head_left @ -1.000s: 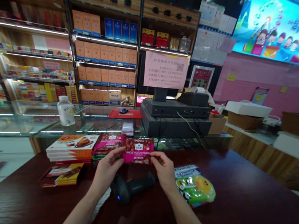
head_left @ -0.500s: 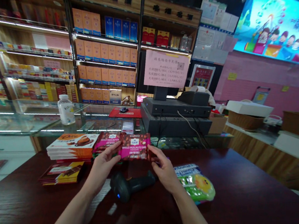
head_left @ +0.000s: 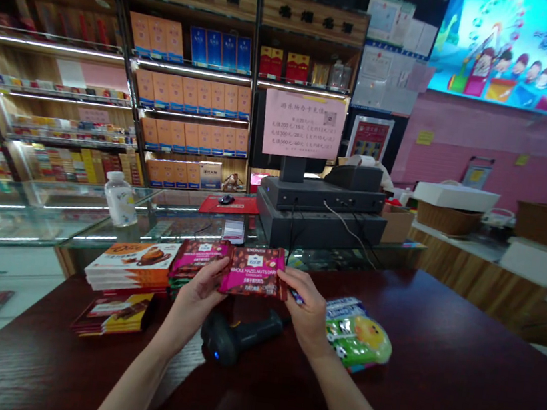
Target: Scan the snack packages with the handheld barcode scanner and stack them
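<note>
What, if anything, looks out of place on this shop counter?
A few yellow-and-brown chocolate bars lie fanned and askew on the dark wood counter, unlike the neat orange-wrapped stack behind them. A handheld barcode scanner also lies on its side there.

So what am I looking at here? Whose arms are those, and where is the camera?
No machine here: those are a person's own bare arms, seen by one camera worn on their head, looking forward and down. Every picture comes from it. The left hand and right hand together hold a pink packet of whole hazelnut dark chocolate by its ends. On the dark counter lie a black handheld barcode scanner, a stack of orange-and-white chocolate bars and a green packet with a yellow cartoon bird.
</note>
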The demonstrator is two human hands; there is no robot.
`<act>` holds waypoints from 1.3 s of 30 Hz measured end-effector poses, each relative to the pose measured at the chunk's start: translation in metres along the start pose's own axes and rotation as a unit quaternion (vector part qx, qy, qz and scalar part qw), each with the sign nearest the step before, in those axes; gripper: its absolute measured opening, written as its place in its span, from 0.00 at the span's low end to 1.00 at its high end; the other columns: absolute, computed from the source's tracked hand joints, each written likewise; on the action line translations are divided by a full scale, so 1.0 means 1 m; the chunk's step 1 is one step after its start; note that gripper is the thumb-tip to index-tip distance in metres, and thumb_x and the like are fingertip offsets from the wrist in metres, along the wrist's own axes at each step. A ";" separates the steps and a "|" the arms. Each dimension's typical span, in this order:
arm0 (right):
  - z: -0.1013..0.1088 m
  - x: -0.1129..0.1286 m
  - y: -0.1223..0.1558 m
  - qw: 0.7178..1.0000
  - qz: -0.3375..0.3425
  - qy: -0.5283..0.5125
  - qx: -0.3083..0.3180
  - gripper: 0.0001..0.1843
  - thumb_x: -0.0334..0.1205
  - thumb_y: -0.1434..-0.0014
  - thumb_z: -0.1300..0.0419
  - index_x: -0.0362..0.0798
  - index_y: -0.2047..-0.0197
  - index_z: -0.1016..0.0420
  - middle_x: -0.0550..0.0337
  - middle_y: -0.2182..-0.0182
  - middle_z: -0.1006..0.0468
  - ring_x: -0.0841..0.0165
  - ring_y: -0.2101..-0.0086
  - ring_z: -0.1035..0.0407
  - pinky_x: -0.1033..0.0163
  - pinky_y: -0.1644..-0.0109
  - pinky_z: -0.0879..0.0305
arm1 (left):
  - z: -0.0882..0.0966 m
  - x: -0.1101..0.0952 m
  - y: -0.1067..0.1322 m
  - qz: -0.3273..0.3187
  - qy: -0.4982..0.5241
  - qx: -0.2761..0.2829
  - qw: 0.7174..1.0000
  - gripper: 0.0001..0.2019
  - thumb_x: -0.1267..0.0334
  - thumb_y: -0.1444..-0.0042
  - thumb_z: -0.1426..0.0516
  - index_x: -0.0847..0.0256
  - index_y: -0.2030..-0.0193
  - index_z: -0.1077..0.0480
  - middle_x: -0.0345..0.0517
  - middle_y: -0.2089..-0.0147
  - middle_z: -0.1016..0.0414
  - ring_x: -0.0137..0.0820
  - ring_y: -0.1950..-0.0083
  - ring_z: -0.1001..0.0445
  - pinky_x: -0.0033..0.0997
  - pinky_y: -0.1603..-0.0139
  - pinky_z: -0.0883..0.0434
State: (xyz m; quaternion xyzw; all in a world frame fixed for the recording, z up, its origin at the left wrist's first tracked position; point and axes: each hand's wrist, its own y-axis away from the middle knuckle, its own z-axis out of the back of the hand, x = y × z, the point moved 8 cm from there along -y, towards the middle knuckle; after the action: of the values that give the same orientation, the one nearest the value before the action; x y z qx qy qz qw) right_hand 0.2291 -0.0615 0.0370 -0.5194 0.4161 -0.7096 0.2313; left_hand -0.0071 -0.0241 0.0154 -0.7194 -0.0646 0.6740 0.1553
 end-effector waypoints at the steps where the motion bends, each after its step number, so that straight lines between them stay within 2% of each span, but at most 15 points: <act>1: 0.001 0.000 0.000 1.000 0.004 0.000 -0.001 0.18 0.31 0.39 0.40 0.59 0.50 0.18 0.57 0.54 0.18 0.61 0.52 0.25 0.56 0.46 0.30 | 0.002 -0.001 0.000 -0.015 -0.012 -0.010 1.000 0.31 0.59 0.53 0.35 0.57 0.39 0.30 0.51 0.36 0.29 0.42 0.37 0.29 0.42 0.37 0.30; 6: 0.002 -0.005 0.000 1.000 -0.007 0.004 -0.001 0.15 0.32 0.40 0.39 0.57 0.53 0.17 0.57 0.57 0.17 0.61 0.55 0.25 0.56 0.49 0.29 | 0.010 -0.012 0.003 -0.092 -0.108 -0.061 0.988 0.19 0.57 0.51 0.35 0.55 0.50 0.23 0.48 0.43 0.24 0.41 0.40 0.27 0.39 0.38 0.31; 10: 0.000 -0.003 0.000 1.000 -0.027 0.011 0.001 0.09 0.36 0.39 0.38 0.55 0.58 0.17 0.57 0.62 0.18 0.62 0.60 0.24 0.58 0.54 0.29 | 0.013 -0.014 0.008 -0.101 -0.179 -0.095 0.974 0.15 0.55 0.47 0.38 0.57 0.54 0.23 0.46 0.54 0.20 0.36 0.53 0.22 0.35 0.49 0.26; 13: -0.002 0.002 0.000 0.999 -0.028 0.017 0.002 0.05 0.39 0.39 0.37 0.53 0.61 0.18 0.57 0.67 0.19 0.63 0.64 0.26 0.60 0.60 0.31 | 0.013 -0.012 0.010 -0.103 -0.205 -0.101 0.968 0.14 0.54 0.45 0.40 0.57 0.55 0.25 0.44 0.60 0.20 0.34 0.61 0.22 0.32 0.57 0.26; 18: -0.001 0.002 0.000 0.998 -0.033 0.040 -0.018 0.04 0.40 0.39 0.36 0.51 0.65 0.21 0.59 0.69 0.24 0.66 0.67 0.29 0.63 0.63 0.34 | 0.011 -0.013 0.011 -0.120 -0.229 -0.106 0.960 0.11 0.54 0.43 0.40 0.57 0.57 0.26 0.42 0.61 0.20 0.32 0.61 0.23 0.30 0.57 0.28; 22: 0.003 -0.002 0.001 0.996 -0.045 0.059 -0.045 0.09 0.41 0.39 0.36 0.49 0.70 0.27 0.60 0.65 0.28 0.68 0.69 0.33 0.65 0.66 0.37 | 0.008 -0.015 0.011 -0.122 -0.270 -0.102 0.950 0.10 0.54 0.42 0.41 0.57 0.58 0.27 0.40 0.64 0.23 0.30 0.64 0.26 0.30 0.60 0.29; 24: 0.001 -0.005 0.002 0.996 -0.059 0.057 -0.034 0.09 0.42 0.38 0.38 0.49 0.68 0.27 0.59 0.64 0.27 0.68 0.67 0.33 0.64 0.64 0.36 | 0.007 -0.021 0.012 -0.150 -0.288 -0.115 0.939 0.10 0.54 0.43 0.40 0.57 0.61 0.27 0.39 0.64 0.26 0.30 0.65 0.27 0.30 0.62 0.29; 27: -0.003 -0.010 0.004 0.994 -0.092 0.056 -0.012 0.08 0.43 0.36 0.40 0.49 0.65 0.26 0.62 0.68 0.25 0.68 0.68 0.32 0.65 0.63 0.37 | 0.008 -0.028 0.014 -0.192 -0.303 -0.138 0.923 0.09 0.54 0.44 0.39 0.56 0.63 0.27 0.42 0.60 0.27 0.31 0.62 0.27 0.30 0.62 0.29; 30: -0.004 -0.012 0.005 0.992 -0.111 0.056 -0.009 0.08 0.44 0.36 0.39 0.49 0.65 0.25 0.63 0.70 0.24 0.69 0.70 0.32 0.65 0.64 0.37 | 0.007 -0.024 0.012 -0.191 -0.308 -0.126 0.923 0.09 0.54 0.43 0.40 0.55 0.59 0.27 0.43 0.56 0.25 0.34 0.56 0.25 0.33 0.56 0.27; 33: -0.005 -0.013 0.005 0.991 -0.126 0.045 -0.011 0.10 0.45 0.37 0.40 0.49 0.65 0.25 0.63 0.70 0.23 0.69 0.70 0.32 0.65 0.64 0.37 | 0.007 -0.017 0.012 -0.173 -0.317 -0.115 0.925 0.11 0.54 0.41 0.41 0.55 0.55 0.28 0.43 0.56 0.22 0.35 0.54 0.23 0.36 0.50 0.27; 36: -0.005 -0.017 0.006 0.987 -0.154 0.038 -0.015 0.10 0.46 0.37 0.40 0.49 0.64 0.24 0.62 0.70 0.21 0.68 0.70 0.30 0.65 0.63 0.36 | 0.005 -0.015 0.013 -0.163 -0.324 -0.115 0.925 0.13 0.53 0.40 0.42 0.54 0.51 0.29 0.43 0.56 0.22 0.35 0.54 0.22 0.37 0.50 0.27; 39: -0.007 -0.020 0.007 0.984 -0.176 0.019 -0.015 0.10 0.46 0.38 0.39 0.48 0.63 0.23 0.61 0.69 0.20 0.68 0.70 0.29 0.64 0.63 0.35 | 0.003 -0.019 0.016 -0.162 -0.329 -0.129 0.921 0.21 0.55 0.40 0.42 0.52 0.40 0.35 0.42 0.57 0.23 0.34 0.55 0.22 0.37 0.50 0.26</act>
State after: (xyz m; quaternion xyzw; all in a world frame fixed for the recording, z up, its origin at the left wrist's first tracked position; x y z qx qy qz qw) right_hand 0.2294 -0.0475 0.0192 -0.5747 0.3331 -0.7425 0.0869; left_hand -0.0138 -0.0444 0.0280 -0.4507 -0.3140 0.8242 0.1378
